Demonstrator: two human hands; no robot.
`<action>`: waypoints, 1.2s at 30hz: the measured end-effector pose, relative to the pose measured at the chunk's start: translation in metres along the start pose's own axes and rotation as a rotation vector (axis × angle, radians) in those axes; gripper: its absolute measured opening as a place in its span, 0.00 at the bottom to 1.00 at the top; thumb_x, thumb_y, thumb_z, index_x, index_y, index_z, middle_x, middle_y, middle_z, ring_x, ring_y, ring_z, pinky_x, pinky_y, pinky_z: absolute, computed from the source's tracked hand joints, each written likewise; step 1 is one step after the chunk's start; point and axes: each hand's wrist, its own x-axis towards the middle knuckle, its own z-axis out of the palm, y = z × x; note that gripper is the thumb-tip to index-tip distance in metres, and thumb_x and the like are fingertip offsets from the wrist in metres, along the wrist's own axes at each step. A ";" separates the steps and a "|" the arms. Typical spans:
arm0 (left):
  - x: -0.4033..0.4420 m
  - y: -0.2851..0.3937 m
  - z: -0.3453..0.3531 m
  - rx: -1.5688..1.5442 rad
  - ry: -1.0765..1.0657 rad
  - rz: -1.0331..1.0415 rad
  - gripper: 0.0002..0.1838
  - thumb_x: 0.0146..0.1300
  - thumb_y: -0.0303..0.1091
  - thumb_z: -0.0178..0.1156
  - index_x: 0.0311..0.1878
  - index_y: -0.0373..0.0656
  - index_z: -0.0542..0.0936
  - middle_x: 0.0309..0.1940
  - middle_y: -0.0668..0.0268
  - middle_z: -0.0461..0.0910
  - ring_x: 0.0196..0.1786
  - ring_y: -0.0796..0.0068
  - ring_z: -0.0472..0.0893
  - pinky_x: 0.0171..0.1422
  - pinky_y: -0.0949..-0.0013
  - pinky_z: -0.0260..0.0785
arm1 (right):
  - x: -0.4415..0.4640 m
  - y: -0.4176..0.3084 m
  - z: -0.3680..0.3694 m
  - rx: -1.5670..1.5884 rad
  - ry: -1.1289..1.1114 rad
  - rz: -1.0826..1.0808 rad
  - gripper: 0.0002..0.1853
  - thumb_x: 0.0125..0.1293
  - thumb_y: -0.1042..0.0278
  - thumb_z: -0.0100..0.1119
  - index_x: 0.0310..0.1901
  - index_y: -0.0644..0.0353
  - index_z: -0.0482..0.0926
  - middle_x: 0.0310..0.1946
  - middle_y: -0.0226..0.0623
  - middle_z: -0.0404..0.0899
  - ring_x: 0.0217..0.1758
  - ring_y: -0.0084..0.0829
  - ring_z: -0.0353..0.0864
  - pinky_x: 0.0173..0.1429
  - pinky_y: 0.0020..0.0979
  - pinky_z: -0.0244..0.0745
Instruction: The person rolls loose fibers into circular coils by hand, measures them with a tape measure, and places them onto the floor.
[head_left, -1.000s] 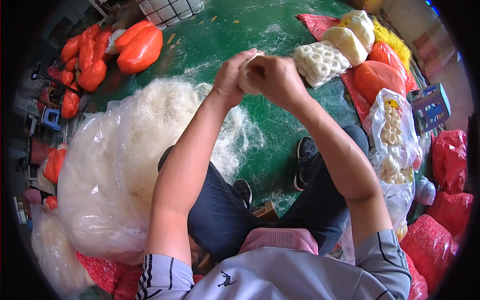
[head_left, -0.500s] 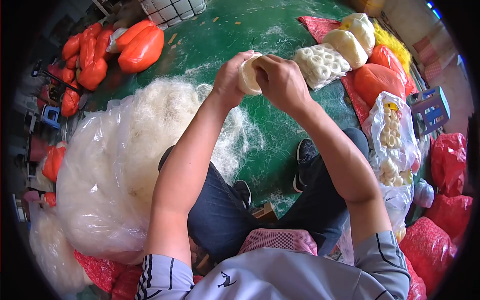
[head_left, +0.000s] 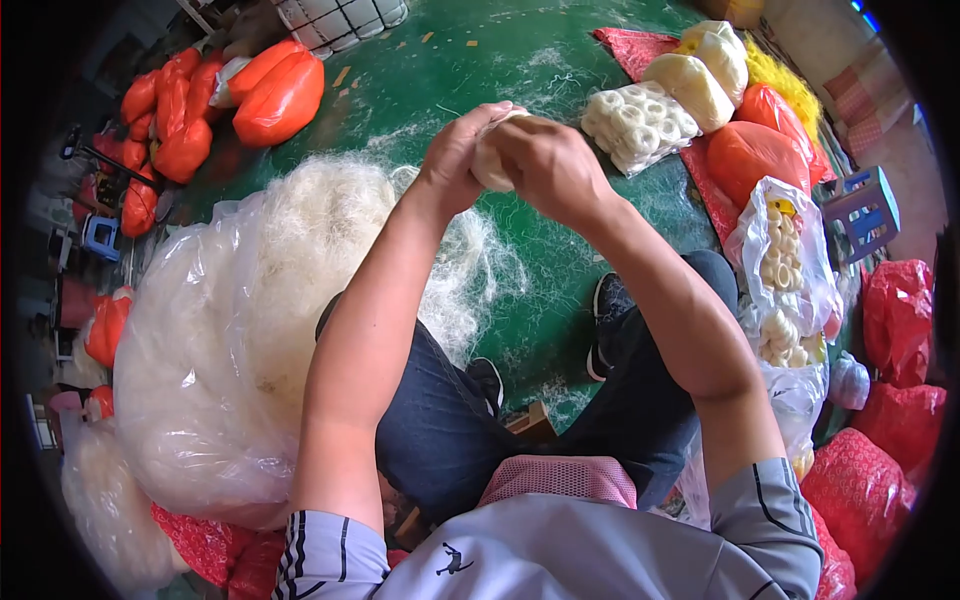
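A cream-coloured ring-shaped roll (head_left: 491, 172) is held up in front of me over the green floor. My left hand (head_left: 455, 158) is wrapped round its left side, with the thumb along the top. The closed fingers of my right hand (head_left: 556, 165) press against the roll's right side and cover much of its opening. Whether those fingertips pinch a strand inside cannot be made out. Below and to the left, a big heap of pale loose fibre (head_left: 325, 215) spills from a clear plastic bag (head_left: 190, 370).
A clear pack of white rings (head_left: 640, 125) lies to the right, near orange bags (head_left: 757, 158) and yellow fibre (head_left: 782, 82). White bags of cream rings (head_left: 783, 265) stand by my right knee. Orange bags (head_left: 280, 98) lie back left. Loose strands litter the green floor (head_left: 550, 260).
My right hand has turned and shifted slightly left over the roll, hiding more of its opening. The roll has tilted a little. My left hand stays round it.
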 end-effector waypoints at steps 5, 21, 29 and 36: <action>0.003 -0.011 0.006 0.025 0.067 0.055 0.20 0.71 0.48 0.63 0.54 0.42 0.82 0.46 0.66 0.85 0.51 0.73 0.84 0.57 0.66 0.76 | 0.004 -0.013 0.006 0.003 -0.002 0.367 0.07 0.60 0.69 0.66 0.37 0.62 0.82 0.32 0.48 0.85 0.37 0.50 0.87 0.43 0.46 0.80; -0.002 -0.006 0.018 0.083 0.133 0.061 0.21 0.71 0.51 0.63 0.54 0.41 0.82 0.44 0.65 0.85 0.49 0.72 0.84 0.57 0.66 0.76 | 0.002 -0.011 0.014 -0.006 0.033 0.309 0.08 0.59 0.71 0.67 0.36 0.65 0.78 0.37 0.49 0.83 0.41 0.51 0.86 0.44 0.47 0.80; -0.008 0.005 0.009 0.040 0.027 -0.038 0.20 0.72 0.50 0.61 0.54 0.42 0.82 0.45 0.65 0.85 0.49 0.73 0.85 0.54 0.66 0.77 | -0.001 0.003 0.008 0.077 0.025 -0.116 0.02 0.62 0.74 0.62 0.32 0.58 0.79 0.34 0.42 0.79 0.40 0.48 0.84 0.44 0.45 0.81; -0.002 -0.001 0.007 -0.016 0.043 0.007 0.18 0.73 0.48 0.60 0.53 0.43 0.82 0.44 0.66 0.85 0.49 0.74 0.84 0.55 0.65 0.77 | 0.006 -0.010 0.001 -0.006 -0.031 0.327 0.10 0.57 0.70 0.69 0.39 0.62 0.80 0.37 0.46 0.84 0.40 0.50 0.87 0.44 0.47 0.81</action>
